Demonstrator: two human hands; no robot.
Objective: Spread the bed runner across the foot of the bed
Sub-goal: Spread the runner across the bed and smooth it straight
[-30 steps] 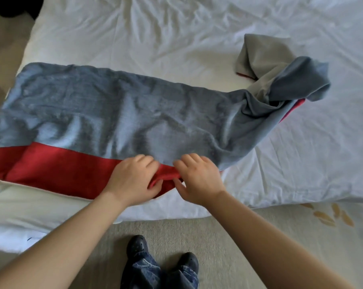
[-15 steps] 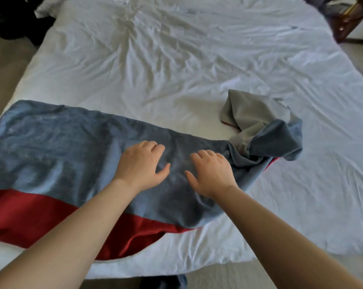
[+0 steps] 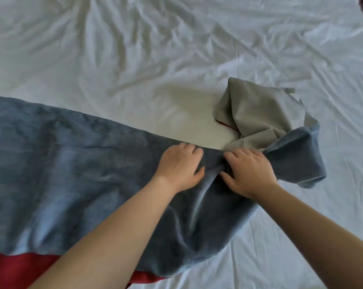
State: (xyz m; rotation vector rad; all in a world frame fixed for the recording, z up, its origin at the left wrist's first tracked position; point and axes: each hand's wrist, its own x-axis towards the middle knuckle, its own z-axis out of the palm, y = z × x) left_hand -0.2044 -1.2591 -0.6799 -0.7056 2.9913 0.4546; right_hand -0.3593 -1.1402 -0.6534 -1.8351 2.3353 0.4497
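Bed runner (image 3: 72,163), blue with a red band, lies lengthwise along the near edge of the bed (image 3: 134,59). It is flat toward the left but twisted into a grey-backed heap (image 3: 259,115) at its right end. Both hands sit side by side at its far edge: the left hand (image 3: 179,166) curls its fingers over that edge, while the right hand (image 3: 249,172), fingers bent, gathers a ridge of cloth. The heap lies just right of the right hand, the nearer one, so the spreading likely runs toward the bed's right edge.

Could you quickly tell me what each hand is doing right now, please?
Left hand: grips the bed runner at its far edge.
Right hand: grips a bunched fold of the bed runner.
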